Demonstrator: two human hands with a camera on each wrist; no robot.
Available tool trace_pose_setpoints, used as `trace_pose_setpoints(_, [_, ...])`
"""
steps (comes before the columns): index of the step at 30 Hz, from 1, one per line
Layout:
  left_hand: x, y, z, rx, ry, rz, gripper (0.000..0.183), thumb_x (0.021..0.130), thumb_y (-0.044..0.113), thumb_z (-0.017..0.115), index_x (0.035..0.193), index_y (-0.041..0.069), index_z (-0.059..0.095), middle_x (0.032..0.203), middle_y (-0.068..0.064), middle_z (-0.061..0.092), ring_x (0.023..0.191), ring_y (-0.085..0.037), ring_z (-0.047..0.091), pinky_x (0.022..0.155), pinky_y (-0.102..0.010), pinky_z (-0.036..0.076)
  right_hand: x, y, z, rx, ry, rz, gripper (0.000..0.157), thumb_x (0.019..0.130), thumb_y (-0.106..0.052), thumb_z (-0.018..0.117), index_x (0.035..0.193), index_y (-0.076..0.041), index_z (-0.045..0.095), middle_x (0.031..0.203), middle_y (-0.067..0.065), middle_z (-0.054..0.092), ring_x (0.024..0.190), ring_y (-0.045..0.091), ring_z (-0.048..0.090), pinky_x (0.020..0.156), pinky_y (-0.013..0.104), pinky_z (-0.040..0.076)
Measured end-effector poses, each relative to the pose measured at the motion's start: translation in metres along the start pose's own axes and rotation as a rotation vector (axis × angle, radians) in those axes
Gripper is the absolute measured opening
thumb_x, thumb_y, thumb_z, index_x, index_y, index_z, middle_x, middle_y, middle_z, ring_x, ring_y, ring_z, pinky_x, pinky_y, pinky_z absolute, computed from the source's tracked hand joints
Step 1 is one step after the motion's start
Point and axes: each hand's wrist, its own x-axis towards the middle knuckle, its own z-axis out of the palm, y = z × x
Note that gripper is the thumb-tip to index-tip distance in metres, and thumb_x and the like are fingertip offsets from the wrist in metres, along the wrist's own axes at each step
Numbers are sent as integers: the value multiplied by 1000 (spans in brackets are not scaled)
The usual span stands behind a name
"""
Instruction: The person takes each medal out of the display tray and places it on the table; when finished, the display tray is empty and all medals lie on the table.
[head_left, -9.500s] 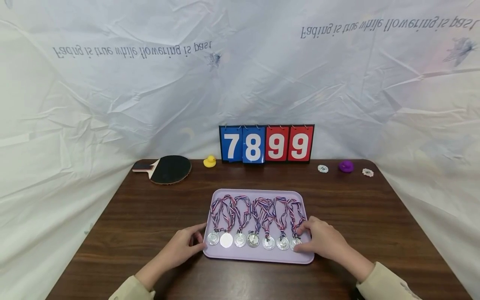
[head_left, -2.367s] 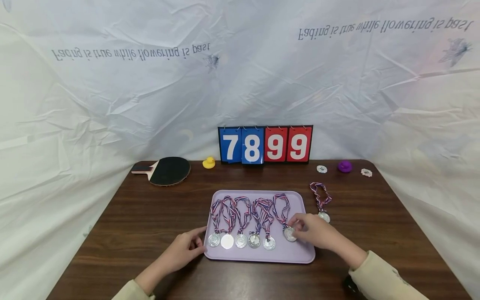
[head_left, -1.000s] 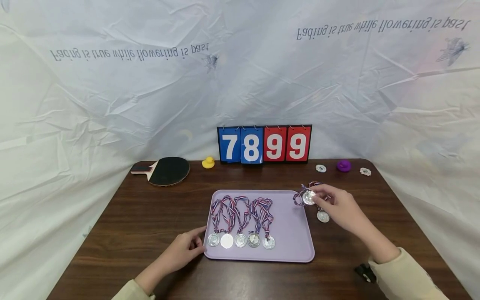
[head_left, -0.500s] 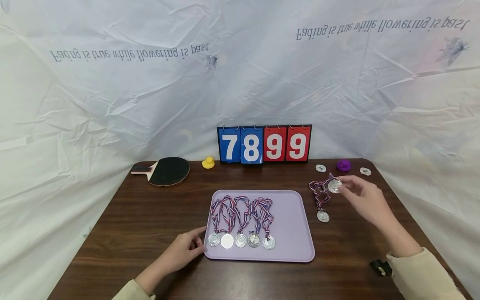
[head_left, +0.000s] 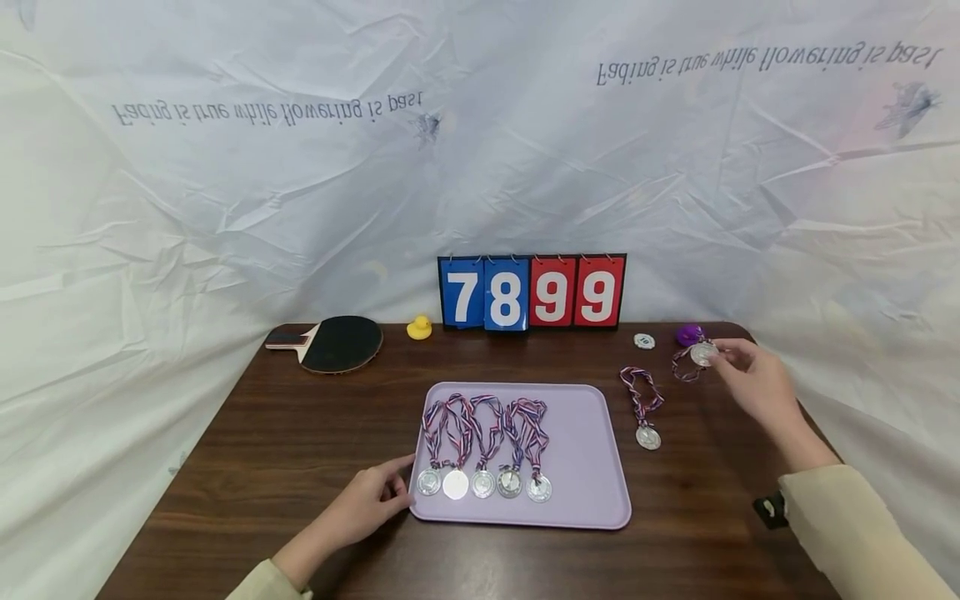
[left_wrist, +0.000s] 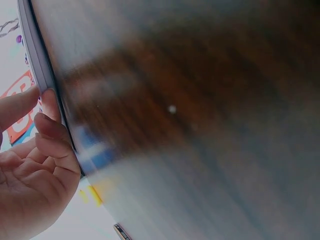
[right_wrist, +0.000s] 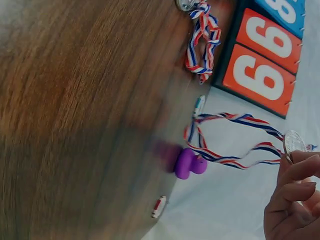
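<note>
Far left, back of the brown table (head_left: pixel 285 433): paddle (head_left: pixel 342 345), black face up, handle pointing left. Below it, nearer the person, left hand (head_left: pixel 363 504) out of a beige sleeve (head_left: pixel 264 583). Thumb and forefinger apart, tips touching the left rim of the tray; other fingers bent. Yellow duck (head_left: pixel 419 327) at the back edge, between paddle and number board.

Lilac tray (head_left: pixel 583 467) mid-table, flat. Five silver medals (head_left: pixel 483 483) in its left and middle part, discs in a row toward the person, striped ribbons laid out away from them; second disc from left is glare-white. Right part of tray is bare. Number board (head_left: pixel 532 292) upright behind, against the white cloth (head_left: pixel 360 217): blue 7 and 8, red 9 and 9.

Just right of tray, on the table: loose medal (head_left: pixel 648 437), ribbon stretched toward the back. White chip (head_left: pixel 643 341) near the back edge, then purple duck (right_wrist: pixel 185 164). In front of the duck, held medal (head_left: pixel 702 355), disc pinched between thumb and fingers of right hand (head_left: pixel 757 383), ribbon hanging; can't tell if it touches the duck. Reddish-edged chip (right_wrist: pixel 159 206) shows in right wrist view only. Black object (head_left: pixel 771 510) beside the right sleeve (head_left: pixel 847 525), unclear.
</note>
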Motion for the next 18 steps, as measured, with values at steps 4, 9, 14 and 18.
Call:
trace_pose_setpoints(4, [0,0,0,-1,-5,-13,50,80,10,66,124,-4,47,69,7,52,54,-3,46,50,-22,40,1,7,5,-18,-23,17,33,87,-30,57,109,-5,61,86,13,61,64,6,49,54,28,37])
trace_pose_setpoints(9, [0,-1,0,-9,-15,-18,50,80,11,66,124,-4,47,69,6,52,55,-4,46,50,-22,40,-13,15,6,-56,-215,65,43,87,-38,54,111,-2,59,91,17,64,57,18,59,52,31,39])
trace_pose_setpoints(14, [1,-1,0,-9,-15,-17,51,80,11,66,124,-4,47,69,6,51,55,-4,46,50,-22,40,-31,19,6,-39,-386,96,48,85,-39,57,110,2,58,88,15,65,60,20,58,53,32,41])
trace_pose_setpoints(18, [1,-2,0,-10,-13,-14,51,80,11,66,125,-3,46,69,7,51,55,-4,46,50,-22,40,-42,21,7,-24,-479,118,44,84,-35,59,107,2,59,78,8,63,57,17,54,51,31,40])
